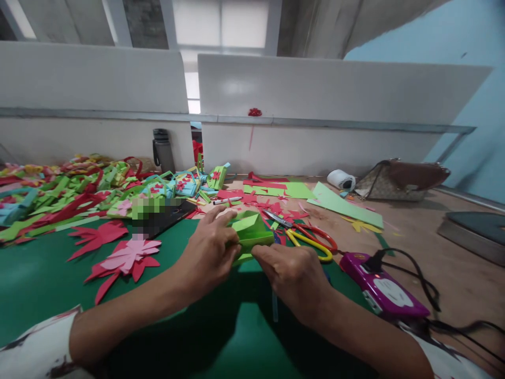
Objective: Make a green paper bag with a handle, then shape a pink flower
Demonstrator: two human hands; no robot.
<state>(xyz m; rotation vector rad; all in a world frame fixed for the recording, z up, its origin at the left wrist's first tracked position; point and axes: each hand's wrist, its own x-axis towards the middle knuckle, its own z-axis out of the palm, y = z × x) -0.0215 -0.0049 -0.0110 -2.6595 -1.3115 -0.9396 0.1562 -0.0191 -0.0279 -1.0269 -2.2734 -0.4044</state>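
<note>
Between my two hands is a light green folded paper piece (249, 227), shaped like a small box or basket. My left hand (215, 242) grips its left side with the fingers closed on it. My right hand (294, 273) pinches its lower right edge between thumb and fingers. Just beyond my right hand lie scissors (290, 223) with one red and one yellow handle loop. Below that hand a translucent stick (275, 308) shows, and blue parts behind the hand are mostly hidden. Pink and red paper flower cutouts (132, 255) lie left of my left hand.
A green mat (189, 337) covers the near table. At left lies a heap of coloured paper pieces (79, 195), beside a black phone (168, 218) and a grey bottle (162, 150). At right are a purple power strip (386, 287) with black cables, and a handbag (402, 179).
</note>
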